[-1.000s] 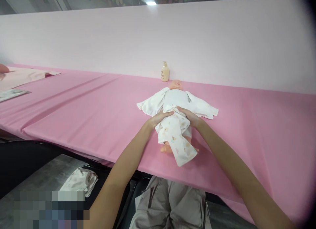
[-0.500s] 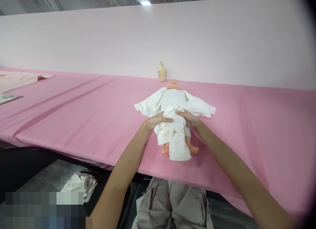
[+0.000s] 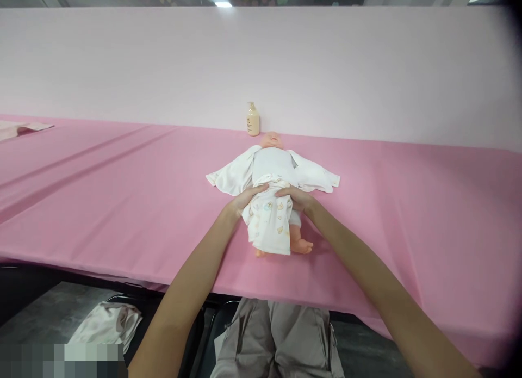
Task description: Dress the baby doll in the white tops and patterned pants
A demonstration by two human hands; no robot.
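Note:
A baby doll (image 3: 300,244) lies on its back on the pink table cover (image 3: 163,204), head toward the wall. A white top (image 3: 232,174) with wide sleeves spreads out to both sides of its torso. Over the doll's lower body lies a white printed cloth garment (image 3: 269,220), bunched at its upper edge. My left hand (image 3: 248,199) grips the garment's left side, thumb on top. On the right side, my right hand (image 3: 296,197) is closed on the same garment near its upper edge. The doll's feet show below the cloth.
A cream pump bottle (image 3: 253,121) stands behind the doll's head against the white wall (image 3: 163,68). A pale pink cloth (image 3: 20,129) lies at the far left. Below the table's front edge, a crumpled white cloth (image 3: 106,323) rests on a black chair.
The printed garment has been spread wider and now covers more of the doll's left-side leg in view. Both hands still hold it. The camera view has shifted slightly.

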